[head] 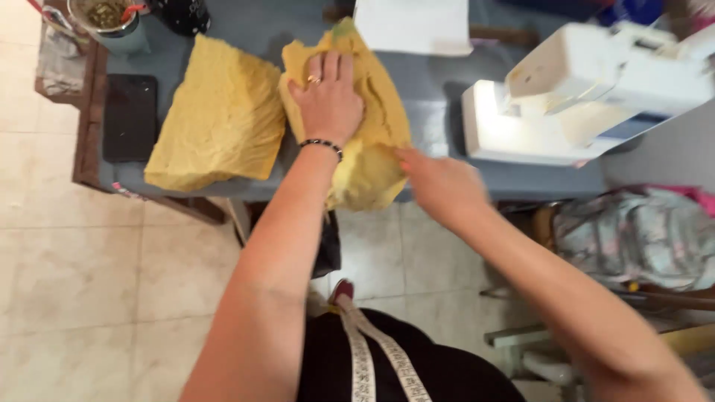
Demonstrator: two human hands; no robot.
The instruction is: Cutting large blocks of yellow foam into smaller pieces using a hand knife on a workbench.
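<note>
Currently yellow fabric piece [372,126] pressed flat on table [432,104] by left hand [328,100], fingers spread; near edge gripped by right hand [439,182], blurred. Overhanging edge could be dragged to floor if pulled hard.

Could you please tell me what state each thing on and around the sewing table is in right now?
Left hand: flat, pressing on the yellow fabric.
Right hand: at the fabric's lower edge, blurred.
Yellow fabric under the hands: bunched, overhanging the table edge.
Yellow fabric stack: folded, untouched.
Sewing machine: upright, nothing under it.
Black phone: flat, screen dark.
Cup: upright, filled.
Measuring tape: hanging down the person's front.
</note>
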